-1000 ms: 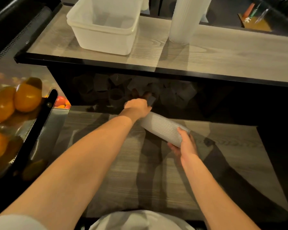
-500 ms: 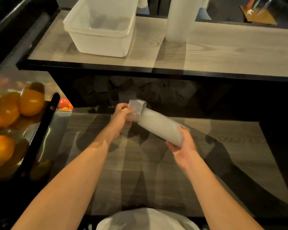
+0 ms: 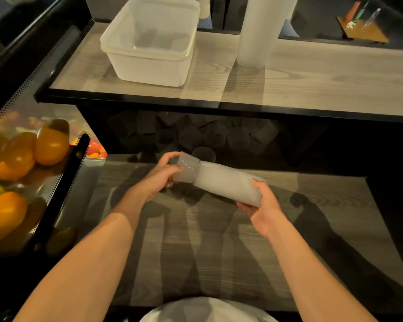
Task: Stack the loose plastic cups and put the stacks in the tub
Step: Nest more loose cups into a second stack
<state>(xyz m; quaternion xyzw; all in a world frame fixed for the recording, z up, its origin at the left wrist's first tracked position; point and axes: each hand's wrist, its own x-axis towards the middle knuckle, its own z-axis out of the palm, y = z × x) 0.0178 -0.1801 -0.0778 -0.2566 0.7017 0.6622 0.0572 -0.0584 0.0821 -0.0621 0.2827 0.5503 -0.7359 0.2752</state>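
Stack (image 3: 228, 184) in right hand (image 3: 263, 210); left hand (image 3: 161, 180) grips cup (image 3: 187, 167) (partly nested).

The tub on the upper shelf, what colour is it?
The tub is translucent milky white; the head view shows it.

Both our forearms rise from the bottom edge of the frame and converge toward the middle, bare from the elbow up. Our left hand (image 3: 159, 180) sits just left of centre, wrist bent slightly, fingers curled round the near end of the stack of plastic cups (image 3: 221, 181), thumb on top and fingertips wrapped underneath (the fingertips themselves are partly hidden). Our right hand (image 3: 261, 209) lies right of centre and a little lower in the frame, palm turned up and toward the left, cupping the far end of the same stack, thumb laid along its upper side. The two hands stay apart, joined only by what they hold.
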